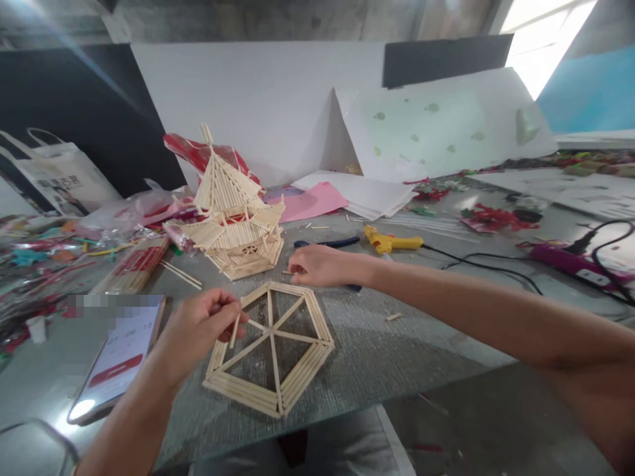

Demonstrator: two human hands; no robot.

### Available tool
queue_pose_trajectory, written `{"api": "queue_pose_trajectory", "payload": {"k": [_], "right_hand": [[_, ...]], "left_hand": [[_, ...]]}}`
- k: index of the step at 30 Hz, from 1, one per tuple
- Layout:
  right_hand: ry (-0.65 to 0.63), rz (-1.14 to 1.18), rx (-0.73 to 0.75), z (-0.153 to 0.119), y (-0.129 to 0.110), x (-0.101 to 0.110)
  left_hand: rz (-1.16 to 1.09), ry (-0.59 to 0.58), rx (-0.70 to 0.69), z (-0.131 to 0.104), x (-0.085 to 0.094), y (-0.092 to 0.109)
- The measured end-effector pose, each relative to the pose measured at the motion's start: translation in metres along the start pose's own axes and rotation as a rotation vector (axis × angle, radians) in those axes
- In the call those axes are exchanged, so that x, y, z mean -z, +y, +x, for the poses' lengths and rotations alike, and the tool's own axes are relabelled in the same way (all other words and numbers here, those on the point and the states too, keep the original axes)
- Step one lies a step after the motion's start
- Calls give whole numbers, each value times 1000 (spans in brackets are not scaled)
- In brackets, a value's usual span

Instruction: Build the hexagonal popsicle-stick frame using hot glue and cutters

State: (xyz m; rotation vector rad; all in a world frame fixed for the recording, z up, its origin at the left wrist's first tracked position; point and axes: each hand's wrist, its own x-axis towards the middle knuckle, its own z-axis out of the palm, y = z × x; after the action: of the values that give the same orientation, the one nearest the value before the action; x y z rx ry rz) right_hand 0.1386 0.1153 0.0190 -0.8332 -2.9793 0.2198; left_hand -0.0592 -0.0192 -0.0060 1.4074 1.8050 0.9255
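My left hand is closed in a pinch on a short wooden stick, which points down over the left side of a flat wooden stick frame. This many-sided frame lies on the table, with layered sticks along its edges and spokes meeting in the middle. Just beyond the frame, my right hand has its fingers curled together, and the end of a small stick piece pokes out at the fingertips. Behind both hands stands a stick pavilion model with a pointed roof.
Blue-handled pliers and a yellow glue gun lie beyond my right hand. A phone rests at left, near packaged sticks. At right is a purple power strip with black cables. A loose stick piece lies nearby.
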Motion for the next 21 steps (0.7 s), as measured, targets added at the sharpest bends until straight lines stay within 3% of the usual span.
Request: {"api": "queue_pose_trajectory", "payload": {"k": [3,6,9,12,14,17,21], "right_hand": [[-145,-23,17,23,-9,1],[-266,-28,7,38,-15,-4],[-297,41,-35,46,-13,-11],[-289,120,-70,43,-6,-13],[-249,180,-82,35,-2,-9],[-84,350,-117,16,-2,3],[146,659,-157,-13,-11,19]], "left_hand": [[16,101,3,-2,1,-21],[187,210,-13,-1,2,-34],[399,277,-21,-1,3,-37],[447,303,-17,-1,3,-39],[372,325,-37,0,2,-42],[155,366,-117,5,1,-42],[-6,449,-244,9,-3,-22]]}}
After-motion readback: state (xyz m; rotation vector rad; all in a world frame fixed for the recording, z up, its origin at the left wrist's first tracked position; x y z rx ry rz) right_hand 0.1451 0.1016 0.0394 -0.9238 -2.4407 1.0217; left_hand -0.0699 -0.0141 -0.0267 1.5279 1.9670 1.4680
